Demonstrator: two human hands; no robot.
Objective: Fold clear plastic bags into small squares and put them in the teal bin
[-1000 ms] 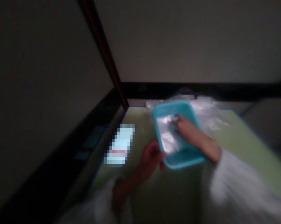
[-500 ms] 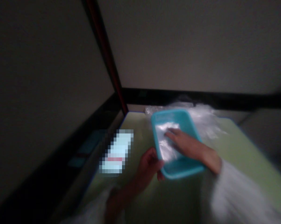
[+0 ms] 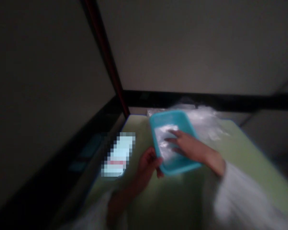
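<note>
A turquoise plastic basket is tilted toward me above the table. My left hand grips its near left corner, thumb over the rim and fingers underneath. Inside lies a shiny clear plastic packet, flat along the basket's left side; what it contains is too blurred to tell. My right hand reaches in over the right rim. Its fingers are spread, with the tips on or just above the packet; I cannot tell whether they press on it.
Crumpled clear plastic bags lie at the table's far edge, behind the basket. A lit, pixelated phone-like screen is on the left. The pale green table meets a wall at the back and a dark-based panel on the left.
The basket and both hands have shifted slightly left and up in the view. The fingers of my right hand have spread apart over the packet. My left hand keeps its grip on the rim.
</note>
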